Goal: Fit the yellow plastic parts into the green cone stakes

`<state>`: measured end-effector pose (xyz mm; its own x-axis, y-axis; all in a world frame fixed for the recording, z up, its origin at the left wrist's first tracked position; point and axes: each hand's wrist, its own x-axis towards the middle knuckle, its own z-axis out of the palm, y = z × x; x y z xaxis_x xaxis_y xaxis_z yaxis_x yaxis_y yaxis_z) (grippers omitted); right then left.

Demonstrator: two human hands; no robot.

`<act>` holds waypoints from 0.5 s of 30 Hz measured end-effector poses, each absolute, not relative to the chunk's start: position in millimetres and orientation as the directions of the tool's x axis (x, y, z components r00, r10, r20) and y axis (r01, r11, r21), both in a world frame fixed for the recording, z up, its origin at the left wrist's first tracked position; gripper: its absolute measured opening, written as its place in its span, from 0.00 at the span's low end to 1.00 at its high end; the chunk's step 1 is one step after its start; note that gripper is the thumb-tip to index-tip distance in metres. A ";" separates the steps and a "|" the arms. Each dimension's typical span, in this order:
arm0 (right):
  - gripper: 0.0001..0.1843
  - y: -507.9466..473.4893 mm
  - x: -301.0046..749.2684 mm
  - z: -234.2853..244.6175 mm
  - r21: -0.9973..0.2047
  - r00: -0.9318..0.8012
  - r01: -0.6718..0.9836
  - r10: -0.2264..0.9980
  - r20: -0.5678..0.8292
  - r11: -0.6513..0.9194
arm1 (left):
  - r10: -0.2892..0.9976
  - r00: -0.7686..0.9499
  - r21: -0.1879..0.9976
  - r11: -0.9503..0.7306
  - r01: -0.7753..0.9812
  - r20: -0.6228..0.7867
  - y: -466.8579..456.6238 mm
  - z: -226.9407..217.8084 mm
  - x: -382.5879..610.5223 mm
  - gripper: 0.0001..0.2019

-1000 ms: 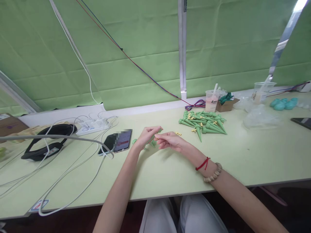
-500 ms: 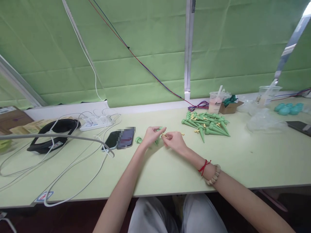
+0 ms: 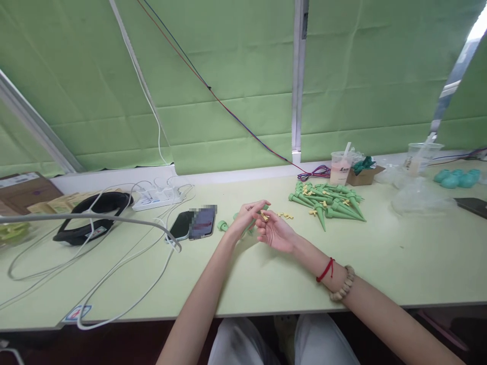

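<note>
My left hand (image 3: 244, 219) is closed around a green plastic spike (image 3: 266, 207), most of which its fingers hide. Close on its right, my right hand (image 3: 277, 233) is turned partly palm up. Its thumb and fingers pinch a small yellow valve piece (image 3: 264, 217) beside the spike. A round green cap (image 3: 222, 226) lies left of my left hand. Just beyond my right hand are several loose yellow valve pieces (image 3: 288, 216). Farther right is a pile of green spikes (image 3: 342, 208), some with yellow valves fitted.
Two phones (image 3: 203, 223) lie left of my hands. Beyond them are white cables, a power strip (image 3: 158, 197) and a black headband (image 3: 78, 233). Drink cups (image 3: 340, 170), a small cardboard box (image 3: 363, 176), plastic bags (image 3: 420, 197) and turquoise pieces (image 3: 456, 178) stand at the back right.
My right hand has rolled palm upward, with the yellow valve piece still in its fingers. Loose yellow pieces behind it show more. The whole view has shifted slightly.
</note>
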<state>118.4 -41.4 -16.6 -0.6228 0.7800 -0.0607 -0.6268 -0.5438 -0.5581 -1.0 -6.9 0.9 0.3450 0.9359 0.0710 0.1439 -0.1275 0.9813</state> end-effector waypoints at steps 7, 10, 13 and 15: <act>0.11 -39.2 120.2 -19.5 -0.887 -0.457 -0.385 0.888 -0.058 -0.256 | 0.933 0.334 0.965 -0.199 0.174 0.132 -2.9 0.5 -3.5 0.25; 0.10 -35.8 124.6 -24.8 -0.994 -0.299 0.043 0.950 0.084 0.101 | 0.940 0.303 0.947 -0.231 0.222 0.159 2.0 -5.0 -3.0 0.23; 0.10 -32.3 127.0 -31.6 -0.918 -0.230 0.287 0.950 0.212 0.275 | 0.946 0.286 0.929 -0.236 0.284 0.153 4.5 -9.7 -1.8 0.22; 0.12 -31.8 127.5 -34.2 -0.872 -0.274 0.351 0.928 0.252 0.340 | 0.958 0.245 0.919 -0.224 0.326 0.147 4.2 -10.7 -1.8 0.23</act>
<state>127.5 -31.8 -34.2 -0.2739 0.9282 0.2520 0.3506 0.3403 -0.8725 -1.8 4.2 -10.7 0.2447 0.9585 0.1465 0.3257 -0.2236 0.9187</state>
